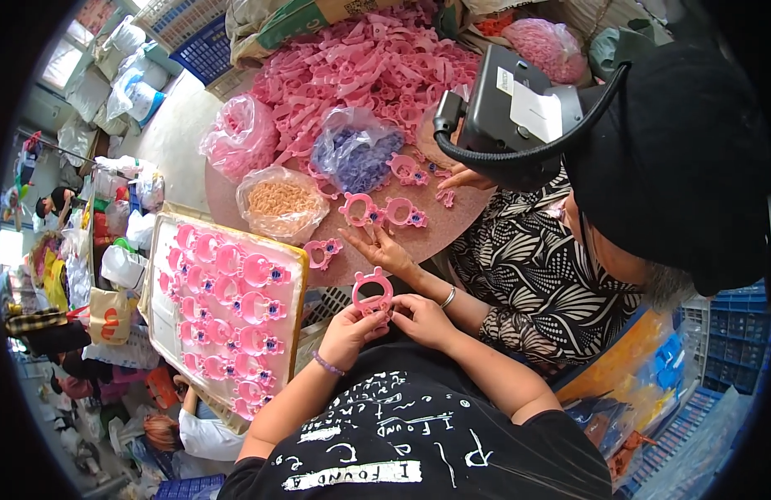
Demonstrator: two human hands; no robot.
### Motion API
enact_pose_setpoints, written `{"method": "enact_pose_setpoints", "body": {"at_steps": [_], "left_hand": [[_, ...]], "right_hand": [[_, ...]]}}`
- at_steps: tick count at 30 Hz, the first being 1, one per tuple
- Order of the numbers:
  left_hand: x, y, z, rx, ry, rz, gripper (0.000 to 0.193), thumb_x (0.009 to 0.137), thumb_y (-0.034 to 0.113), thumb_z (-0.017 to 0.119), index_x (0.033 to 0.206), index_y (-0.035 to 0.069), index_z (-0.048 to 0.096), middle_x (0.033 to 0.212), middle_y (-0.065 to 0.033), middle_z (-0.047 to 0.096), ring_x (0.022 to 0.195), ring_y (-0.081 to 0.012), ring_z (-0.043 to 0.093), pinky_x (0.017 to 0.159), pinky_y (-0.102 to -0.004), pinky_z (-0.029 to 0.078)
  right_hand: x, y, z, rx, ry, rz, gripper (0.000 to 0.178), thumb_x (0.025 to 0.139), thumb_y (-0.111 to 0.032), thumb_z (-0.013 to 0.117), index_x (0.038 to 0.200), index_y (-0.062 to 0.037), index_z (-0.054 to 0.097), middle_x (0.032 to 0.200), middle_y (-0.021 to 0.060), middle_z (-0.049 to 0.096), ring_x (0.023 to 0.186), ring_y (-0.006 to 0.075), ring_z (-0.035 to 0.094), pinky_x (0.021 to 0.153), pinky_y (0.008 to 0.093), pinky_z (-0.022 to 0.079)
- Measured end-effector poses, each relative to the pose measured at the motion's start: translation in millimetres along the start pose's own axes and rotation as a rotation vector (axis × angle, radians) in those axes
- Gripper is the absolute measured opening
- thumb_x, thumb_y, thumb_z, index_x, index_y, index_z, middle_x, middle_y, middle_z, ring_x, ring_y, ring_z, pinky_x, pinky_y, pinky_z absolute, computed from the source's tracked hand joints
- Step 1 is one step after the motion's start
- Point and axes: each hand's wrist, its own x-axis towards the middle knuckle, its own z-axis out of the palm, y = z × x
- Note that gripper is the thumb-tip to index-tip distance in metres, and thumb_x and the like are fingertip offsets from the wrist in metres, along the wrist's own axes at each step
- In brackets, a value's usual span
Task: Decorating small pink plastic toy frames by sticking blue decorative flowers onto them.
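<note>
Close to my chest I hold a pink plastic ring-shaped piece (370,276) with small ear-like knobs on top. My left hand (349,335) grips its lower left side, fingers closed. My right hand (422,322) pinches at its lower right part, where the fingers cover the detail. On the speckled round table (427,243) ahead lie similar pink pieces (358,208) with dark blue parts on them. A co-worker's hand (380,250) reaches across the table just beyond my hands.
A white tray (170,337) to the left carries rows of pink pieces. Bags of orange-tan parts (281,204), blue-purple parts (356,154) and pink parts (239,137) stand before a large pink heap (360,67). A co-worker in a black cap (668,158) leans in from the right.
</note>
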Motion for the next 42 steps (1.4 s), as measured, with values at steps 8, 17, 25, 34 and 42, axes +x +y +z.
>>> {"method": "enact_pose_setpoints", "body": {"at_steps": [8, 17, 25, 34, 42], "left_hand": [[-3.2, -3.2, -9.3, -0.044, -0.008, -0.016, 0.027, 0.083, 0.011, 0.062, 0.109, 0.005, 0.056, 0.097, -0.0032, 0.062, 0.084, -0.0093, 0.059, 0.074, -0.0234, 0.049], [-1.5, -4.5, -14.3, -0.026, -0.021, -0.005, 0.026, 0.085, 0.010, 0.059, 0.110, 0.003, 0.055, 0.100, -0.0057, 0.062, 0.088, -0.0124, 0.061, 0.076, -0.0261, 0.052], [2.3, -7.8, -20.3, -0.044, -0.028, -0.004, 0.025, 0.085, 0.010, 0.058, 0.110, 0.003, 0.055, 0.100, -0.0062, 0.062, 0.088, -0.0126, 0.061, 0.077, -0.0265, 0.052], [3.0, -7.7, -19.9, -0.045, -0.023, -0.007, 0.026, 0.085, 0.010, 0.059, 0.110, 0.004, 0.056, 0.100, -0.0049, 0.062, 0.087, -0.0113, 0.060, 0.075, -0.0258, 0.051], [-6.8, -3.1, -16.9, -0.077, 0.011, 0.069, 0.029, 0.085, 0.009, 0.059, 0.113, 0.005, 0.054, 0.103, -0.0039, 0.061, 0.092, -0.0118, 0.059, 0.078, -0.0275, 0.050]], "right_hand": [[0.1, 0.3, 8.7, -0.024, 0.000, -0.037, 0.024, 0.078, -0.016, 0.058, 0.100, -0.0055, 0.061, 0.076, 0.0095, 0.062, 0.073, 0.0230, 0.060, 0.067, 0.0333, 0.048], [2.8, -0.1, 13.0, -0.075, -0.033, -0.032, 0.021, 0.080, -0.015, 0.061, 0.097, -0.0021, 0.060, 0.086, 0.0117, 0.060, 0.076, 0.0216, 0.061, 0.069, 0.0310, 0.048], [4.7, -2.3, 14.0, -0.044, -0.031, -0.024, 0.022, 0.079, -0.015, 0.061, 0.097, -0.0027, 0.060, 0.087, 0.0119, 0.060, 0.077, 0.0228, 0.061, 0.069, 0.0314, 0.048], [6.1, -2.8, 13.5, -0.065, -0.048, -0.028, 0.021, 0.079, -0.015, 0.060, 0.097, -0.0031, 0.059, 0.085, 0.0117, 0.061, 0.076, 0.0244, 0.061, 0.068, 0.0329, 0.048], [39.9, 0.7, 16.5, 0.021, 0.044, -0.031, 0.026, 0.079, -0.016, 0.057, 0.101, -0.0033, 0.060, 0.083, 0.0140, 0.062, 0.075, 0.0263, 0.061, 0.068, 0.0341, 0.048]]}}
